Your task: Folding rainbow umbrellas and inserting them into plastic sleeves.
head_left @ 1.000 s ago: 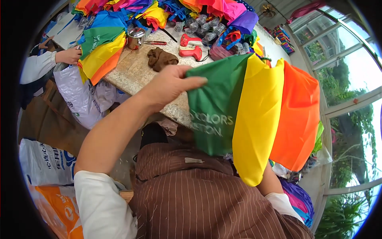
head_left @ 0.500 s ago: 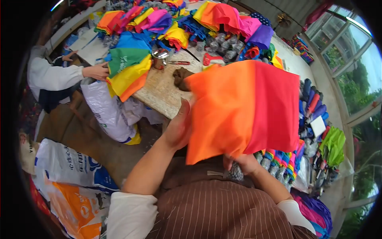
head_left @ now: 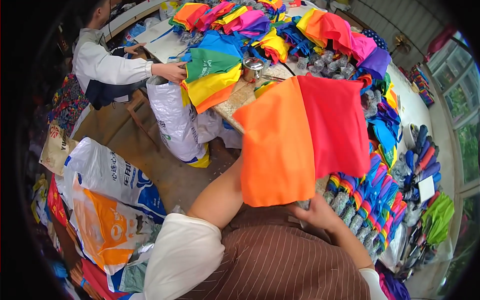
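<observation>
In front of me hangs a loosely folded umbrella [head_left: 277,145], its orange and red panels spread toward me. My right hand [head_left: 317,212] is closed at its lower end, where a bit of the plastic-wrapped handle [head_left: 302,204] shows. My left forearm [head_left: 220,192] reaches up behind the orange panel; the cloth hides that hand and its fingers. Across the table corner, a co-worker's hand [head_left: 172,71] touches another rainbow umbrella [head_left: 212,70] in blue, green, yellow and orange.
Rainbow umbrellas [head_left: 335,30] with wrapped handles crowd the table [head_left: 232,107]. A shiny metal cup [head_left: 253,69] stands near its edge. More umbrellas [head_left: 367,200] are heaped to my right. White sacks [head_left: 172,122] and an orange-and-white bag [head_left: 107,225] sit on the floor at left.
The view has swung left, so the surroundings sit farther right. My left hand, visible beside the orange panel before, is now behind the cloth. My right hand keeps its hold below.
</observation>
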Demonstrator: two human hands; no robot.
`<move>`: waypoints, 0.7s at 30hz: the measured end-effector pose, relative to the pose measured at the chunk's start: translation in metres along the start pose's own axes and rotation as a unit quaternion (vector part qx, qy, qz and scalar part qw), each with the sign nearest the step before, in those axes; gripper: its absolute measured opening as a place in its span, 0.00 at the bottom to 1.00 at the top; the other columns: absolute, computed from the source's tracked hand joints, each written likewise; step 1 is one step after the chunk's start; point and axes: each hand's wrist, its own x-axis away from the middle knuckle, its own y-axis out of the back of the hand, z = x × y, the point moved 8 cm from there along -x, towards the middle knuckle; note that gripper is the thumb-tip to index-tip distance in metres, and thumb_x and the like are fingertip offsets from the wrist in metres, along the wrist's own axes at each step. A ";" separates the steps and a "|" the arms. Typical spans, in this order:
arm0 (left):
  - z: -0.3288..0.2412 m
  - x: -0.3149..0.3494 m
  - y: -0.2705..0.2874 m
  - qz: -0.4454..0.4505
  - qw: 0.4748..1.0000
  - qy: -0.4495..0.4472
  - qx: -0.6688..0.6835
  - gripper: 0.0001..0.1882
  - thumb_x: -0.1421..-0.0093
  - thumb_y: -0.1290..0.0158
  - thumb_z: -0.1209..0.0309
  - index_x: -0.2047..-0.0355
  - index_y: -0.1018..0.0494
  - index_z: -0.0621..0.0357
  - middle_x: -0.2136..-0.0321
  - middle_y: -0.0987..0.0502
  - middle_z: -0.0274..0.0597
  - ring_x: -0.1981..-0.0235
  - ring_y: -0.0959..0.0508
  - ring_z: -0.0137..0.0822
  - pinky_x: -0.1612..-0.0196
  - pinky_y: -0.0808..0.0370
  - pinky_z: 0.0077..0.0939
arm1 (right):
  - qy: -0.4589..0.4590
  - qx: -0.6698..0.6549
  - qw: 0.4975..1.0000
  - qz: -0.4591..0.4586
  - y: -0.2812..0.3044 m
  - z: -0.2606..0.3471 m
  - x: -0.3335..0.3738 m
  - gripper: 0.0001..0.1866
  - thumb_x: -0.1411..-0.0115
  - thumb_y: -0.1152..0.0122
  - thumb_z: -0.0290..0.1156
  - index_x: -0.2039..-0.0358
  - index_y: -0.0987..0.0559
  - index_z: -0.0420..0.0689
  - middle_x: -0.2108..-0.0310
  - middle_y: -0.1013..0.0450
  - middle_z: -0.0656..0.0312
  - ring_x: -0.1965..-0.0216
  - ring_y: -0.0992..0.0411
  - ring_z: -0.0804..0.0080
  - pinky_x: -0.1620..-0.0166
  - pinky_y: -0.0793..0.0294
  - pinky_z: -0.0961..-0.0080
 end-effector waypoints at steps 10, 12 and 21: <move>-0.034 0.004 -0.029 0.130 0.984 -0.116 0.018 0.31 0.43 0.46 0.53 0.44 0.37 0.54 0.48 0.30 0.41 0.47 0.29 0.39 0.43 0.33 0.39 | -0.235 -0.024 0.969 0.078 0.031 -0.011 0.014 0.20 0.40 0.41 0.39 0.54 0.30 0.41 0.76 0.27 0.64 0.77 0.27 0.76 0.75 0.29 0.79; -0.043 0.010 -0.041 0.131 0.978 -0.157 0.041 0.33 0.44 0.45 0.52 0.43 0.39 0.55 0.45 0.33 0.44 0.44 0.31 0.42 0.41 0.36 0.41 | -0.262 -0.390 0.836 0.285 -0.001 0.000 0.033 0.21 0.39 0.43 0.44 0.54 0.30 0.41 0.77 0.28 0.65 0.77 0.28 0.81 0.76 0.30 0.84; -0.056 0.025 -0.072 -0.016 0.756 -0.364 -0.544 0.30 0.49 0.39 0.76 0.46 0.37 0.64 0.59 0.26 0.37 0.60 0.26 0.26 0.53 0.30 0.22 | -0.122 0.073 0.958 -0.249 0.123 0.014 0.023 0.14 0.46 0.35 0.30 0.60 0.26 0.41 0.68 0.28 0.59 0.68 0.26 0.72 0.63 0.27 0.77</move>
